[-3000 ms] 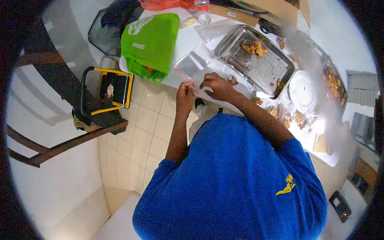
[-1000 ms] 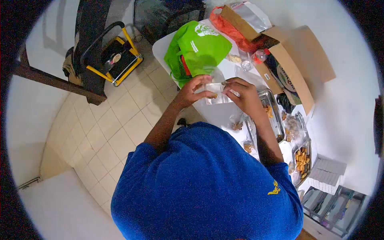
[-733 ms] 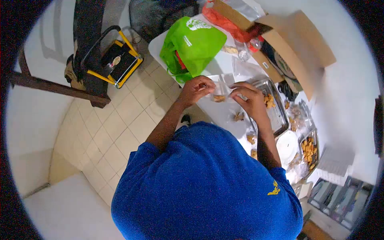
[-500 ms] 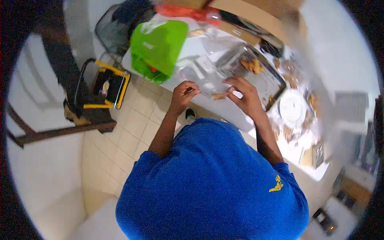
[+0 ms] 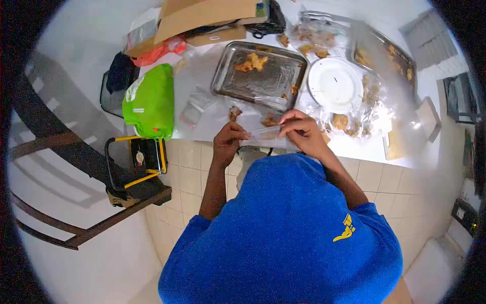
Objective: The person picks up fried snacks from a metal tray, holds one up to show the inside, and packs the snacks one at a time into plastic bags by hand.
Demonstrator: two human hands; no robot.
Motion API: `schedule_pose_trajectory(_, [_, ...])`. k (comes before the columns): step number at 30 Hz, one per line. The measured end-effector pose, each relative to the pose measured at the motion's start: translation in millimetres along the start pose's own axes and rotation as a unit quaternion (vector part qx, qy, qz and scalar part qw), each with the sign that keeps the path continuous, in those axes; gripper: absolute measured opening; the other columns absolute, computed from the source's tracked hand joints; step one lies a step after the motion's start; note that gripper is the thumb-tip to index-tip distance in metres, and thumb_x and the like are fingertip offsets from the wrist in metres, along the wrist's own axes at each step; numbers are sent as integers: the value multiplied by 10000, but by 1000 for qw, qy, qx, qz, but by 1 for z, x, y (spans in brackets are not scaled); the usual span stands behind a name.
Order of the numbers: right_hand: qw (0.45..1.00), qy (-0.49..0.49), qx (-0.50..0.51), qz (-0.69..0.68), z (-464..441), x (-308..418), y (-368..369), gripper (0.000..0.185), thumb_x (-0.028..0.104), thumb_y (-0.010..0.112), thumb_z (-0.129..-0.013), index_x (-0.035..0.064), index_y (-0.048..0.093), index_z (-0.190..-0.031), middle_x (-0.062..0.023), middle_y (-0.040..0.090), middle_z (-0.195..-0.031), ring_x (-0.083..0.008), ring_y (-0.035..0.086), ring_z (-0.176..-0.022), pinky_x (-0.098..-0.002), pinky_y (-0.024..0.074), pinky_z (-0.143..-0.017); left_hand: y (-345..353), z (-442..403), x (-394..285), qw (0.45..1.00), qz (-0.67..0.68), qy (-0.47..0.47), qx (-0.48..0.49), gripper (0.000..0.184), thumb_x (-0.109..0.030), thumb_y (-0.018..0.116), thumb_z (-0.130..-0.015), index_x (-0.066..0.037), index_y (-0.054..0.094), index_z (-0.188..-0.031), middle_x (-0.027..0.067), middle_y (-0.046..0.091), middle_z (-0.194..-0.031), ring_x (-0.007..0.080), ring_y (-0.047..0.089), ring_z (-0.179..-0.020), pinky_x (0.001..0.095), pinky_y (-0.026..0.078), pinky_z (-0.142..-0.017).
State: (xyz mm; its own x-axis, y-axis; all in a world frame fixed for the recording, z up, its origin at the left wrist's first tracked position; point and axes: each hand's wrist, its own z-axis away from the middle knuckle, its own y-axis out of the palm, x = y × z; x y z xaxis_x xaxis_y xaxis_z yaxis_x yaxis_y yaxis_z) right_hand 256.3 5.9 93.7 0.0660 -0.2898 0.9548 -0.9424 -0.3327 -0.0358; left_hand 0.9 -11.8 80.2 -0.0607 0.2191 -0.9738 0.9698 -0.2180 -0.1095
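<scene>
Both my hands pinch the edge of a clear plastic bag (image 5: 263, 134) at the front of the white table. My left hand (image 5: 229, 144) is closed on the bag's left part, and my right hand (image 5: 307, 135) grips its right part with thumb and fingers. Just beyond the hands are two brown, fried-looking food pieces (image 5: 270, 120); whether both are inside the bag I cannot tell. Behind them lies a metal tray (image 5: 238, 85) holding a larger brown piece (image 5: 251, 62) and a few crumbs.
To the right stand a white round plate or lid (image 5: 335, 85), bagged brown pieces (image 5: 340, 121) and a second tray (image 5: 411, 76). A green bag (image 5: 152, 101) lies at the left, with a cardboard box (image 5: 202, 20) at the back. A yellow-and-black step stool (image 5: 144, 157) is on the floor.
My view has turned to the right and steadied, so the table's contents appear shifted left. Both hands still hold the clear bag, its edge now stretched straighter between them.
</scene>
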Motion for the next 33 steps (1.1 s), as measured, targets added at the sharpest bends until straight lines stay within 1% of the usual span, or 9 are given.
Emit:
schedule_pose_trajectory(7, [995, 11, 93, -33, 5, -13, -60, 100, -18, 554, -725, 10, 614, -800, -114, 625, -891, -234, 588, -886, -322, 464, -761, 57, -14, -14, 1000, -6, -16, -2, 39, -5, 595, -784, 7, 630, -796, 99, 569, -837, 189, 566, -778, 300, 464, -684])
schedule_pose_trajectory(8, [991, 93, 77, -49, 8, -11, -59, 126, 89, 624, -775, 17, 581, -869, -123, 628, -900, -253, 595, -895, -357, 473, -752, 60, -18, -15, 1000, -11, -8, 13, 39, -15, 601, -787, 10, 630, -794, 98, 572, -839, 187, 567, -774, 298, 463, -677])
schedule_pose_trajectory(12, [979, 51, 156, 119, -3, -3, -57, 339, 271, 675, -759, 49, 600, -1003, -160, 640, -912, -318, 628, -801, -403, 496, -704, 73, -28, -23, 986, -152, -64, 34, 60, -20, 666, -760, 6, 634, -803, 94, 578, -858, 170, 585, -787, 285, 503, -692])
schedule_pose_trajectory(17, [977, 68, 145, 144, 14, -14, -62, 177, 172, 615, -810, 31, 673, -901, -151, 657, -842, -321, 631, -777, -382, 495, -697, 78, -46, -33, 971, -200, -72, 110, 151, 21, 712, -718, -3, 637, -846, 80, 578, -861, 151, 600, -846, 257, 533, -763])
schedule_pose_trajectory(21, [978, 78, 109, 158, 30, 5, -80, 171, 157, 639, -792, 46, 682, -914, -135, 664, -833, -300, 634, -748, -365, 495, -684, 84, -48, -31, 953, -212, -191, 105, 226, 43, 704, -720, -15, 625, -923, 58, 586, -869, 138, 608, -866, 267, 537, -788])
schedule_pose_trajectory(26, [973, 102, 101, 182, 33, 24, -93, 140, 104, 638, -794, 49, 683, -914, -116, 675, -823, -256, 649, -711, -319, 498, -649, 82, -59, -30, 958, -244, -99, 118, 254, 19, 699, -725, -36, 620, -960, 67, 578, -888, 140, 614, -820, 271, 543, -743])
schedule_pose_trajectory(29, [982, 97, -8, 165, 36, 16, -113, 157, 174, 606, -821, 77, 688, -913, -156, 652, -769, -281, 642, -659, -350, 496, -605, 71, -58, -22, 957, -270, -97, 38, 224, 8, 686, -743, -33, 620, -953, 67, 571, -880, 144, 608, -825, 265, 534, -716])
schedule_pose_trajectory(30, [969, 129, -20, 208, 35, 13, -126, 146, 139, 590, -833, 71, 686, -921, -149, 663, -793, -228, 651, -653, -329, 502, -625, 68, -57, -21, 951, -306, -51, 16, 167, -24, 664, -776, -22, 615, -936, 65, 568, -852, 147, 599, -793, 258, 515, -688])
schedule_pose_trajectory(33, [957, 213, -156, 124, 25, 23, -161, 159, 78, 552, -865, -7, 652, -956, -83, 679, -829, -128, 633, -683, -276, 516, -643, 43, -38, 6, 957, -265, -112, -37, 128, -52, 644, -802, -13, 610, -919, 64, 568, -841, 140, 584, -765, 256, 490, -661])
